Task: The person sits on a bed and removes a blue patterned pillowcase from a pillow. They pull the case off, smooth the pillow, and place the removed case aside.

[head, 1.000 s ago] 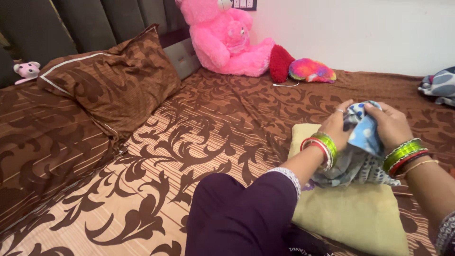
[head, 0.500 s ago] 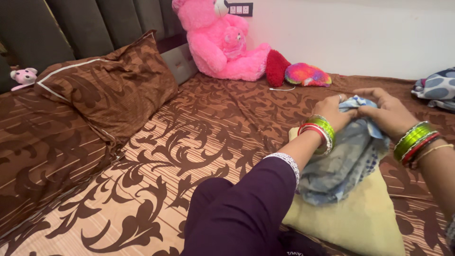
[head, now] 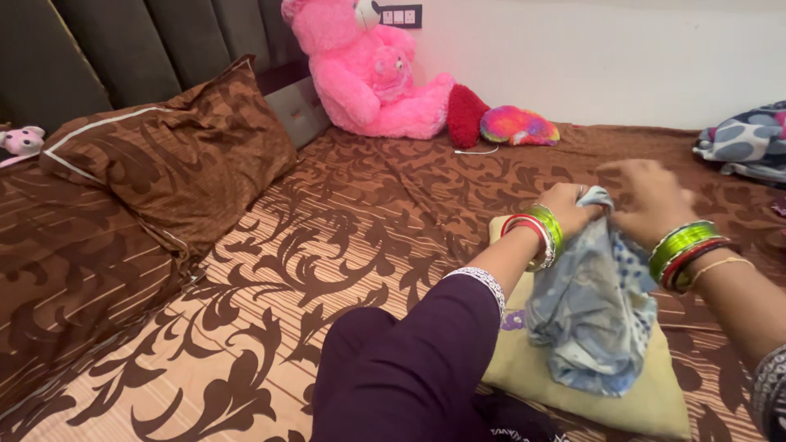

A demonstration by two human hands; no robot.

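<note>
The fingers of the left hand (head: 571, 209) are curled shut around the top edge of a light blue printed cloth (head: 594, 311), pinching a bunch of it; the fingers of the right hand (head: 651, 200), blurred, also close on that same top edge, touching the left hand's grip.

Far left, a small pink plush mouse (head: 20, 141) lies against the dark padded headboard (head: 123, 49). Beside it a brown patterned pillow (head: 172, 160) leans on the headboard, resting on the brown floral bedsheet (head: 327, 245). Further along, a big pink teddy bear (head: 364, 69) sits upright in the corner against the white wall (head: 614, 57), with a red plush heart (head: 467, 115) and a rainbow-coloured plush (head: 518, 127) just beside it.

In the foreground the purple sleeve (head: 409, 368) of the left arm reaches toward the cloth, green and red bangles on both wrists. The cloth hangs from the two hands, its long axis running from the gripped top edge down and toward the person, slightly rightward; its lower end lies crumpled on a folded yellow-green fabric (head: 647, 405) on the bed. Far right, a grey-and-white spotted bundle (head: 749, 143) lies near the wall.
</note>
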